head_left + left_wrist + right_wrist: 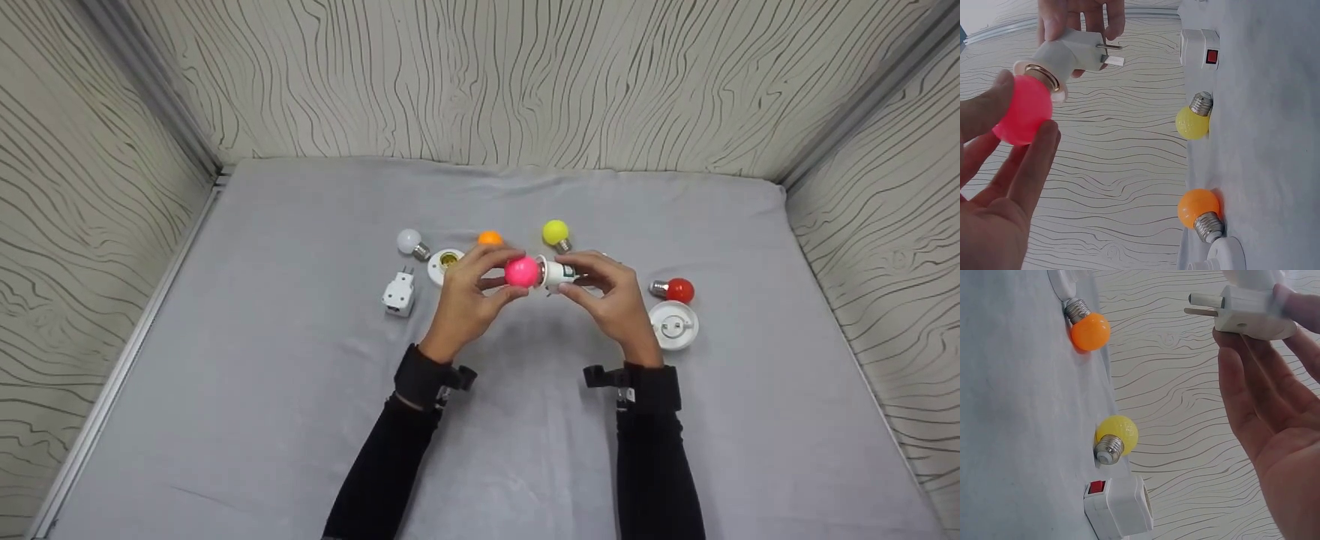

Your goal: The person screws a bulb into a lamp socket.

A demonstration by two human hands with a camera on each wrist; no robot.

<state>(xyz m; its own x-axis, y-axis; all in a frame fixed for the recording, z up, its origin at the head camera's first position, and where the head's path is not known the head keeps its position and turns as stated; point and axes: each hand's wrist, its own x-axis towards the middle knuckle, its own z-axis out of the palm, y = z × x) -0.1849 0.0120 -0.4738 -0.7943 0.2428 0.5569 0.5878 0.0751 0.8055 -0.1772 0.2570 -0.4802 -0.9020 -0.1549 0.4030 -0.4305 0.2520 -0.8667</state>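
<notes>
Pink bulb [521,271] and white plug-in socket [556,273] meet base to mouth above the grey cloth [262,337], with a band of the bulb's metal base showing at the socket's rim. The left hand [472,296] pinches the bulb's globe between thumb and fingers; the right hand [611,296] pinches the socket's body in much the same way, and two metal prongs jut out of that body. An orange bulb [490,238] sits beyond the left hand, which partly hides it in the head view. To the left of that hand lie a round white lamp holder [444,268], a white bulb [409,241] and a white plug adapter [399,295] with its prongs pointing away from the person. A yellow bulb [555,232] lies just beyond the socket. On the right, a red bulb [680,289] lies just beside a round white base [673,326], close to the right wrist. Both wrist cameras show a white block [1199,49] with a red switch [1212,56] near the yellow bulb
</notes>
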